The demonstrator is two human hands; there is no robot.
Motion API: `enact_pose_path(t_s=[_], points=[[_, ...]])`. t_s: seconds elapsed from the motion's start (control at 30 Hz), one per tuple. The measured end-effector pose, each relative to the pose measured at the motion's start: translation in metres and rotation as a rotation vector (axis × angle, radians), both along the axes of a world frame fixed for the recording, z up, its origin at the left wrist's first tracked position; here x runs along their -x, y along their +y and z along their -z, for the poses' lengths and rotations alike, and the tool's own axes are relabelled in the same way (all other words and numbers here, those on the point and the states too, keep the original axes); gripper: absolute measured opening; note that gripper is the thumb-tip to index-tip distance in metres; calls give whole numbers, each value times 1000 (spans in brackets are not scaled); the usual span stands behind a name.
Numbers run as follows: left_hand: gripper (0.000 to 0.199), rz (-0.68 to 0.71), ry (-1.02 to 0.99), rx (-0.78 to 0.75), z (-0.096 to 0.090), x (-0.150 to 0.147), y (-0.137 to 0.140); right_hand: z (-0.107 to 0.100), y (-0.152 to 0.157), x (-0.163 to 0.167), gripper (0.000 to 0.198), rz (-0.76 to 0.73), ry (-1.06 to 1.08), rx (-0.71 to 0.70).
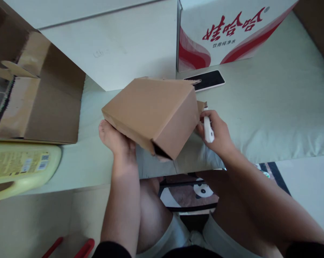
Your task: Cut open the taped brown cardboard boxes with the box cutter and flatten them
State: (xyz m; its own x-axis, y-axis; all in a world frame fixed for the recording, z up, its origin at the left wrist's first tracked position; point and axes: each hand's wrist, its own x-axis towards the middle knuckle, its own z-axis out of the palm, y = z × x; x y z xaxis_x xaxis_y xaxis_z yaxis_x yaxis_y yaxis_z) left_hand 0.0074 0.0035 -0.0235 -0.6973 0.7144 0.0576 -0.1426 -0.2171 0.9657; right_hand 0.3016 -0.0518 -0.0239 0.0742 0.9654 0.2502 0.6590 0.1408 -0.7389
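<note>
A brown cardboard box [148,107] is held tilted above the pale green cloth, one lower corner showing a dark gap. My left hand [114,138] grips it at the left side and underneath, most of its fingers hidden by the box. At the box's right end, my right hand [217,130] is closed around a white box cutter [208,125]. The cutter's tip points away from me, beside a small raised flap [201,106]. Whether the blade touches the cardboard I cannot tell.
Behind the box lies a dark-screened phone [209,79], partly covered. A white box [118,43] and a white carton with red lettering [226,36] stand at the back. An open cardboard box [54,93] and a yellow bottle [24,165] are on the left.
</note>
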Motion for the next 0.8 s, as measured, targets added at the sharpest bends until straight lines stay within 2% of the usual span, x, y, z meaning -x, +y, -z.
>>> enact_pose_path(t_s=[0.13,0.27,0.33,0.4,0.5,0.6,0.73,0.8], points=[[27,-87,-141,23,-12,-11,2,-11,-2,2,18,100,170,-103],[20,-117,-148,10,-21,-17,-1,-10,-6,6,15,87,240,-184],[20,-110,-133,9,-23,-19,-3,-9,-11,12,12,77,255,-281],[21,-90,-117,8,-22,-22,-5,-9,-19,20,11,17,247,-419],[28,-42,-96,-5,-16,-26,-6,-12,-31,38,22,-228,227,-558],[39,11,-58,-48,-9,-34,-6,-14,-36,58,34,-407,198,-547],[49,46,-18,-76,-6,-48,-10,-18,-32,72,30,-400,169,-459],[48,51,-22,-72,-9,-54,-13,-20,-29,74,26,-383,180,-465]])
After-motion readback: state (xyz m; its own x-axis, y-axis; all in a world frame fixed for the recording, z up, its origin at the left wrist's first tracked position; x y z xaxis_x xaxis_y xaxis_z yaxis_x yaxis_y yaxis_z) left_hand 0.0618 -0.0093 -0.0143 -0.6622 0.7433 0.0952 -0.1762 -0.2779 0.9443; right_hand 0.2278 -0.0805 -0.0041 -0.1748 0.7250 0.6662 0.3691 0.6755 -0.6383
